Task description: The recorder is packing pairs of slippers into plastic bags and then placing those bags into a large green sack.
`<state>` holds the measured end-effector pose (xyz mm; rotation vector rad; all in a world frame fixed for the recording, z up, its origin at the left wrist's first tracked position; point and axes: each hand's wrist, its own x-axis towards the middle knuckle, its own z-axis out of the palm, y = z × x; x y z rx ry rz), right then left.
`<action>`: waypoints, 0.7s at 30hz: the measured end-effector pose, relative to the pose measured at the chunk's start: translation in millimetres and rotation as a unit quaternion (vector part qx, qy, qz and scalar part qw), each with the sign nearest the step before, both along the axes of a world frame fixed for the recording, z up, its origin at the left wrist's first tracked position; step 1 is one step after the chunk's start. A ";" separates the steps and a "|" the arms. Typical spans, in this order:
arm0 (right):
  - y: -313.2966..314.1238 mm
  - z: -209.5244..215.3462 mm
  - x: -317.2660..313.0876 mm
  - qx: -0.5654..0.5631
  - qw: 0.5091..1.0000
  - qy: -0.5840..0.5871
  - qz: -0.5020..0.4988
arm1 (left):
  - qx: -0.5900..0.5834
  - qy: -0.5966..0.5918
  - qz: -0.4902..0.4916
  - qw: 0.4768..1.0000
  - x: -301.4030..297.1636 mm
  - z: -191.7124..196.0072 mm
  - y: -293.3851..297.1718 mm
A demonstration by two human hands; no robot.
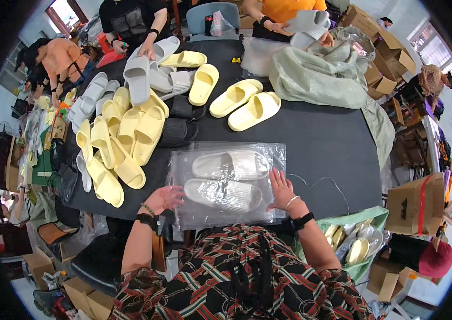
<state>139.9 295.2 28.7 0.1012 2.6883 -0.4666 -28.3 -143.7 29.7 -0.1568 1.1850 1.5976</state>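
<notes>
A clear plastic bag (276, 154) lies flat on the dark table in front of me. Inside it are two pale grey slide slippers, an upper slipper (244, 164) and a lower slipper (231, 196), side by side. My right hand (282, 192) rests with spread fingers on the bag's right part, beside the slippers. At the bag's left edge is my left hand (165, 200), its fingers stretched toward the lower slipper. Neither hand grips anything. Beyond the bag sits a pair of yellow slippers (254, 111).
A heap of yellow slippers (124, 160) covers the table's left side, with grey slippers (138, 80) behind it. A pale green sack (316, 77) lies far right. Across the table a person in orange holds a grey slipper (308, 24). A bin of bagged slippers (380, 216) stands by my right arm.
</notes>
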 end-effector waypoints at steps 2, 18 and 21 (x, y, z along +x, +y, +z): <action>8.1 -28.7 2.2 0.015 1.000 -0.015 -0.014 | -0.026 0.072 -0.107 0.991 -14.2 13.7 29.8; -2.3 -30.7 1.0 0.016 0.998 -0.063 -0.027 | -0.036 0.746 -0.385 0.542 -46.3 -28.3 143.9; -4.8 -31.7 0.1 0.068 0.995 -0.076 -0.011 | -0.033 0.769 -0.381 0.511 -34.1 -21.7 186.5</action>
